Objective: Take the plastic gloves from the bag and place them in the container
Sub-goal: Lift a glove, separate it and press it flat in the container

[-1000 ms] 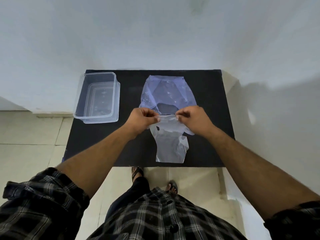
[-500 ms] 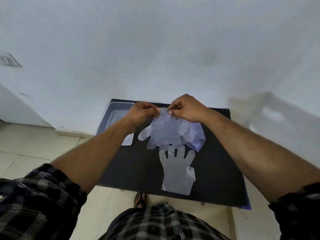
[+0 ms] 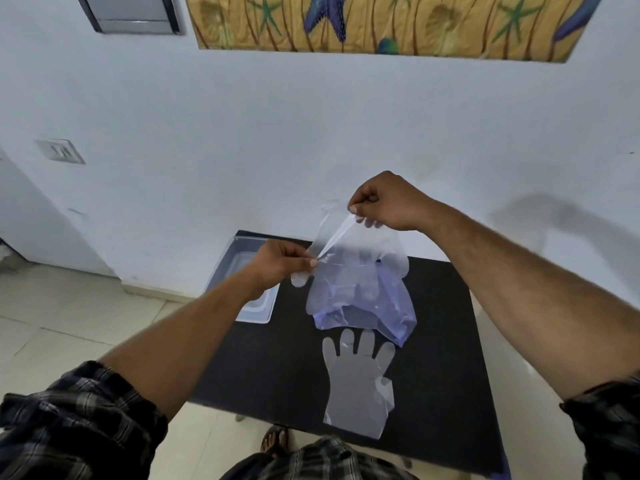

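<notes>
Thin clear plastic gloves [image 3: 360, 261] hang pinched at the cuff between the raised right hand [image 3: 384, 202] and lower left hand [image 3: 280, 263], apparently to peel them apart above the bluish bag [image 3: 381, 313]; the container [image 3: 242, 271] waits left, another glove [image 3: 358, 379] flat on the black table [image 3: 440, 358].

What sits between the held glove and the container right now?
Nothing visible. The glove hangs pinched between both hands; the container lies lower left, open-topped, partly behind the left hand.
</notes>
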